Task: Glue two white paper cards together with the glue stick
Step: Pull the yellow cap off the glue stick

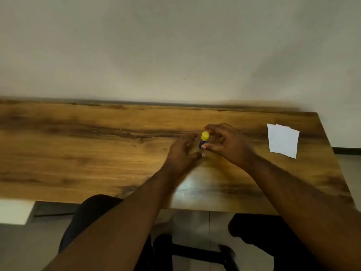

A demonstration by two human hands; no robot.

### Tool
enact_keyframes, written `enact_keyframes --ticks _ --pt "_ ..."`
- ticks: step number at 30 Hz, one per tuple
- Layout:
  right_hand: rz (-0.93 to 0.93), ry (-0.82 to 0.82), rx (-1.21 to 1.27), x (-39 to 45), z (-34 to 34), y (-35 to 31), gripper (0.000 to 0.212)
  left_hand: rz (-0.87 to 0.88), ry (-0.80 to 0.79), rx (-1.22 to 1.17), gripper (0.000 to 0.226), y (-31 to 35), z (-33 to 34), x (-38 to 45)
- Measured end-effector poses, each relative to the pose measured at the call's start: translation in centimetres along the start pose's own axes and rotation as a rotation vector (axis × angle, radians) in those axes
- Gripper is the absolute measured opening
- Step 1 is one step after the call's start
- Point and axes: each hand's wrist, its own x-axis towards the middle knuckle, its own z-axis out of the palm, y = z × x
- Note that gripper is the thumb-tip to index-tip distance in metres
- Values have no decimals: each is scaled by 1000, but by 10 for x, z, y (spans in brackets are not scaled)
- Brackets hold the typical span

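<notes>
glue stick (203,139) stands nearly upright on the worktop (97,153), yellow cap up, between your hands. your right hand (224,142) curls loosely around it; your left hand (182,152) spreads empty beside it. cards (283,140) lie well right.

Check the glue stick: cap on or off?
On. The yellow cap sits atop the blue glue stick, standing upright between both hands.
</notes>
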Motion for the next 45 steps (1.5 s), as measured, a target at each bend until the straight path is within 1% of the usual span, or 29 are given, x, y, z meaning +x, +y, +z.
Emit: enact_keyframes --ticks 2,4,6,9,11,13,16,18,21,24,26,27,28,30,31,32,34,35,37,40,41,43,45 --pt "-38 46 5 3 5 0 51 25 54 12 62 0 2 3" --pt "-56 57 -2 2 9 -1 45 50 82 -8 59 0 3 2" --pt "-71 78 -6 2 11 -1 38 42 70 -77 57 4 5 0" --pt "-41 75 12 2 8 -6 27 38 36 -188 51 11 9 -1" --pt "-54 77 33 -1 3 -11 25 60 66 -210 44 17 12 -3" --pt "-95 55 52 -9 -4 -19 26 102 97 -196 35 19 14 -8" --pt "-152 20 3 -25 -12 -25 28 135 59 -183 30 19 16 -21" --pt "-137 24 -21 -35 -15 -29 28 161 47 -142 29 21 17 -30" --pt "-65 56 44 -40 -17 -36 29 174 27 -105 30 22 15 -36" --pt "-67 17 27 -41 -17 -39 29 217 32 -1 31 20 10 -37" --pt "-65 37 26 -42 -18 -39 28 228 3 28 30 24 8 -35" --pt "-46 65 67 -42 -19 -39 27 216 -25 40 28 25 7 -33" --pt "-5 106 166 -42 -22 -40 25 195 -56 66 26 26 6 -30" --pt "68 256 455 -36 -36 -42 20 147 -112 144 22 24 5 -26" --pt "71 331 573 -31 -45 -42 19 125 -122 153 21 23 4 -26" --pt "63 384 660 -26 -55 -41 19 105 -119 137 21 21 3 -26" --pt "91 428 790 -22 -65 -36 20 76 -85 55 24 19 6 -28" --pt "138 427 823 -23 -62 -31 20 64 -53 14 26 18 9 -29" --pt "249 379 789 -26 -47 -17 24 46 6 -31 29 15 11 -29" --pt "322 225 641 -31 -21 3 47 27 56 -73 32 10 10 -26" --pt "326 180 602 -30 -13 9 50 20 70 -92 33 9 9 -25" --pt "310 121 493 -26 0 16 44 11 90 -117 34 10 7 -26" --pt "288 119 417 -22 12 22 36 8 97 -129 33 10 5 -26"
